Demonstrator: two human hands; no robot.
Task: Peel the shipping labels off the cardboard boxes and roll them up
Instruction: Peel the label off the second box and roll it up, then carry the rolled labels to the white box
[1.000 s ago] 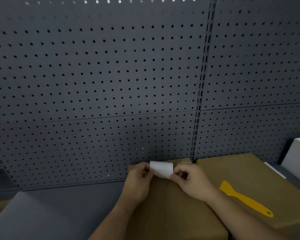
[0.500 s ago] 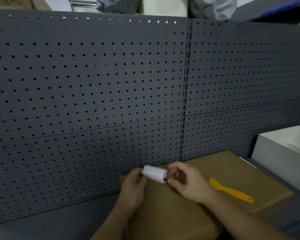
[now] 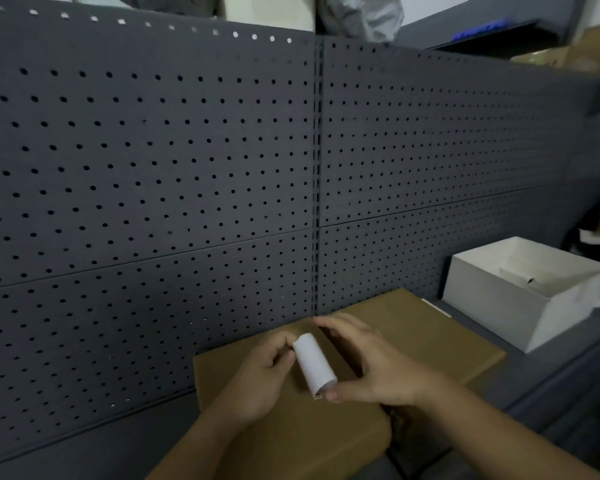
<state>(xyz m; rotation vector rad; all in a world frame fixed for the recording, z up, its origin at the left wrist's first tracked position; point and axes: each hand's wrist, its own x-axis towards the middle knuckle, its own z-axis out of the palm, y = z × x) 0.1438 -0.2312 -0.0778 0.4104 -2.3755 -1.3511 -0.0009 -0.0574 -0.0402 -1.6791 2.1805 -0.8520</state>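
Label roll (image 3: 314,362) now tilted; left hand (image 3: 257,379) and right hand (image 3: 378,368) pinch its ends; no writing legible.

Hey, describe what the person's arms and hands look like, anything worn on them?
Both forearms are bare as far as the frame shows: no sleeves, no cuffs. The left hand and the right hand wear no gloves, and no rings, watch, bracelet or wrist strap show in the head view. No markings or bandages can be made out. The picture is slightly blurred, so small details could be missed.
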